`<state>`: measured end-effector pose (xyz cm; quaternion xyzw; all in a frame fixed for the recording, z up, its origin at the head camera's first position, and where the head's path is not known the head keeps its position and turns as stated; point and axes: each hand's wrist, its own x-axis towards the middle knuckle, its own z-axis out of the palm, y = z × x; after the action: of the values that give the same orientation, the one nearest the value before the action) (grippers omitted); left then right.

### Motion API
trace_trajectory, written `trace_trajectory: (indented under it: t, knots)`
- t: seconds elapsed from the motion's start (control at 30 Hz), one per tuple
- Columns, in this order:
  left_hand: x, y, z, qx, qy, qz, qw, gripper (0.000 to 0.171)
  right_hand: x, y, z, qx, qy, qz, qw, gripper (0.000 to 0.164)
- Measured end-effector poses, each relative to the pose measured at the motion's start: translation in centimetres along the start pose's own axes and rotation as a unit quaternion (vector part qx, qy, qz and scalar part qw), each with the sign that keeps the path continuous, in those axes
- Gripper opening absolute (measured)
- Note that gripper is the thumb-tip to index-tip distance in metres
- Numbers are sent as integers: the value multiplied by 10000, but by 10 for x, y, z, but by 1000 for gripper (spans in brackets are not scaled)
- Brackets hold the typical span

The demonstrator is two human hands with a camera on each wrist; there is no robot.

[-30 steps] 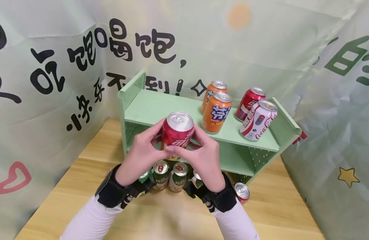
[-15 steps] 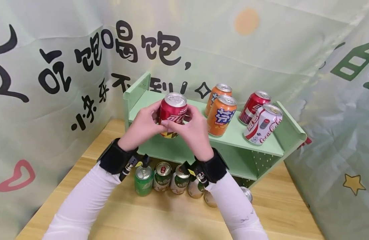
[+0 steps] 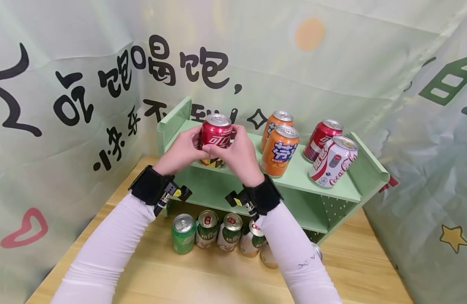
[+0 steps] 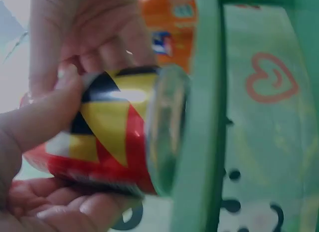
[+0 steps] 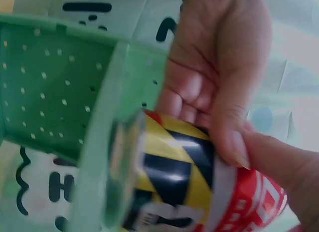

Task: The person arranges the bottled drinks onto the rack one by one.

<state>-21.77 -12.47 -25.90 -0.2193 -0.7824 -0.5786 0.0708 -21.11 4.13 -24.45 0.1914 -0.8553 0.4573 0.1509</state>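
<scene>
Between both hands is a red Coca-Cola can (image 3: 216, 136), upright, with a yellow and black checkered band at its base. My left hand (image 3: 179, 148) grips its left side and my right hand (image 3: 238, 153) its right side, thumbs meeting at the front. The can is over the left part of the green shelf's top board (image 3: 180, 128). In the left wrist view the base of the can (image 4: 117, 124) is right at the board's edge. On the same board, to the right, stand two orange soda cans (image 3: 280, 154), a dark red can (image 3: 321, 141) and a white Coca-Cola can (image 3: 333, 164).
On the wooden table (image 3: 172, 278), before the shelf, stands a row with a green can (image 3: 183, 236) and several green-and-white cans (image 3: 230, 233); the right sleeve (image 3: 294, 249) partly covers it. Raised side panels (image 3: 370, 166) bound the top board. Printed cloth (image 3: 256, 50) hangs behind.
Both hands have carried the red can forward, away from the body, from in front of the shelf to over its top board. The row of cans below has come more into view.
</scene>
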Motion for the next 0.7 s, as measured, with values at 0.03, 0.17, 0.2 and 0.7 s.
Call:
trace_trajectory:
  t: [0.03,0.17,0.2,0.7]
  knots:
    - [1,0,-1,39,-31,-20,10000,67,2,-1,-1,-127,-97,43,9999,79]
    - [6,2,-4,497,-136,-135,9986,62,10,-3,-3,-388,-365,174,9984,78]
    - [8,4,-5,639,-162,-181,9977,61,12,-3,-4,-429,-402,204,9981,77]
    - [42,12,-18,1402,-409,-960,9846,57,43,-6,-2,-615,-690,637,9937,76]
